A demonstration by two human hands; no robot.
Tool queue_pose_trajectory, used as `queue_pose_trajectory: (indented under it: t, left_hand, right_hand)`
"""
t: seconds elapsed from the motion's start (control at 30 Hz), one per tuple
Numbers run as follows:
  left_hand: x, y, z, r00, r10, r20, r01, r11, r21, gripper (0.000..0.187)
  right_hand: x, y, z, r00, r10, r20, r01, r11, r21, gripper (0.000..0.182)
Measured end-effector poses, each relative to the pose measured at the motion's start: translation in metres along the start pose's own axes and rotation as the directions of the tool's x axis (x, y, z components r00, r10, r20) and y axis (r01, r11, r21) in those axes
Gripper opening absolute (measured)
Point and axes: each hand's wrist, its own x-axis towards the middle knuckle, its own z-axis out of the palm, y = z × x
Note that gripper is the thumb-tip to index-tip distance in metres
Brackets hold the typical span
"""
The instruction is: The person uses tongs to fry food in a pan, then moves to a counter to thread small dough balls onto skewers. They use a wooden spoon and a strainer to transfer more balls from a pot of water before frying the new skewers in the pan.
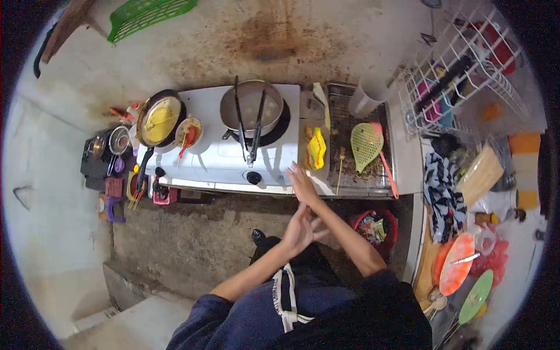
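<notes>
My right hand is stretched forward at the front right corner of the white gas stove, fingers extended and holding nothing. Just below, my left hand is turned up close to my right wrist, its fingers apart and nothing in them. Black tongs lie across the pot, which holds liquid with pale round pieces. To the right of my hands are a yellow packet and a skewer.
A frying pan with yellow contents and a small bowl with a red utensil sit at the left. A green strainer rests on the right-hand grate. A red bin stands below; a dish rack is at upper right.
</notes>
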Motion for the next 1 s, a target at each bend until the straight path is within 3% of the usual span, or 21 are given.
queue_pose_trajectory:
  t: [0.03, 0.07, 0.1, 0.13, 0.2, 0.3, 0.33, 0.37, 0.4, 0.47, 0.53, 0.6, 0.63, 0.67, 0.73, 0.8, 0.93, 1.0]
  left_hand:
    - [-0.003, -0.002, -0.005, 1.000, 0.022, -0.011, -0.022, 1.000, -0.010, 0.044]
    - [-0.006, -0.002, -0.012, 1.000, 0.010, -0.022, -0.011, 0.999, -0.054, 0.045]
    - [-0.010, -0.003, -0.023, 0.999, -0.002, -0.033, -0.001, 0.995, -0.100, 0.047]
    - [-0.013, -0.006, -0.042, 0.999, 0.018, -0.046, -0.024, 0.993, -0.114, 0.047]
    - [-0.016, -0.006, -0.093, 0.961, 0.101, -0.256, -0.071, 0.989, 0.127, 0.046]
    - [-0.045, -0.001, -0.144, 0.913, 0.258, -0.316, -0.205, 0.960, 0.192, 0.044]
    - [-0.055, 0.000, -0.157, 0.909, 0.267, -0.320, -0.215, 0.958, 0.188, 0.044]
    - [-0.064, 0.002, -0.168, 0.894, 0.298, -0.334, -0.275, 0.955, 0.114, 0.043]
    - [-0.073, 0.004, -0.174, 0.880, 0.324, -0.348, -0.332, 0.943, 0.040, 0.042]
    - [-0.085, 0.006, -0.185, 0.862, 0.346, -0.371, -0.365, 0.931, 0.021, 0.042]
    - [-0.094, 0.011, -0.198, 0.865, 0.321, -0.385, -0.380, 0.921, -0.086, 0.042]
    - [-0.103, 0.022, -0.207, 0.868, 0.329, -0.371, -0.384, 0.920, -0.082, 0.042]
    - [-0.110, 0.029, -0.212, 0.869, 0.331, -0.368, -0.383, 0.920, -0.077, 0.041]
    - [-0.116, 0.036, -0.220, 0.871, 0.333, -0.362, -0.383, 0.921, -0.074, 0.041]
    - [-0.124, 0.054, -0.234, 0.875, 0.362, -0.323, -0.393, 0.919, -0.034, 0.041]
    - [-0.133, 0.072, -0.243, 0.875, 0.373, -0.307, -0.390, 0.921, 0.009, 0.041]
    - [-0.139, 0.104, -0.247, 0.882, 0.388, -0.268, -0.364, 0.922, 0.134, 0.042]
    - [-0.142, 0.117, -0.246, 0.898, 0.374, -0.233, -0.345, 0.926, 0.157, 0.042]
  right_hand:
    - [0.010, -0.002, 0.004, 1.000, -0.015, 0.021, 0.015, 1.000, 0.004, 0.059]
    - [0.015, -0.030, 0.002, 0.982, 0.066, 0.175, -0.128, 0.918, 0.374, 0.051]
    - [0.020, -0.051, 0.005, 0.932, 0.088, 0.352, -0.312, 0.689, 0.654, 0.044]
    - [0.027, -0.059, 0.012, 0.916, 0.074, 0.394, -0.366, 0.557, 0.745, 0.044]
    - [0.036, -0.082, 0.020, 0.932, 0.071, 0.356, -0.352, 0.411, 0.841, 0.046]
    - [0.053, -0.093, 0.029, 0.925, 0.086, 0.369, -0.373, 0.384, 0.845, 0.044]
    - [0.056, -0.096, 0.029, 0.906, 0.084, 0.415, -0.416, 0.349, 0.839, 0.045]
    - [0.058, -0.099, 0.030, 0.884, 0.075, 0.461, -0.466, 0.216, 0.858, 0.050]
    - [0.060, -0.092, 0.035, 0.883, 0.072, 0.465, -0.468, 0.222, 0.855, 0.050]
    - [0.062, -0.084, 0.043, 0.819, -0.163, 0.550, -0.574, -0.237, 0.784, 0.054]
    - [0.062, -0.082, 0.050, 0.835, -0.135, 0.533, -0.550, -0.214, 0.807, 0.056]
    - [0.060, -0.086, 0.053, 0.811, -0.212, 0.546, -0.584, -0.366, 0.725, 0.055]
    - [0.060, -0.089, 0.055, 0.825, -0.132, 0.550, -0.547, -0.430, 0.718, 0.053]
    - [0.060, -0.087, 0.057, 0.821, -0.201, 0.534, -0.559, -0.470, 0.683, 0.049]
    - [0.057, -0.088, 0.060, 0.863, -0.167, 0.476, -0.489, -0.510, 0.708, 0.046]
    - [0.051, -0.094, 0.062, 0.872, -0.172, 0.459, -0.478, -0.505, 0.719, 0.044]
    - [0.039, -0.105, 0.069, 0.915, 0.016, 0.403, -0.350, -0.465, 0.813, 0.044]
    - [0.029, -0.111, 0.073, 0.942, 0.043, 0.332, -0.295, -0.362, 0.884, 0.044]
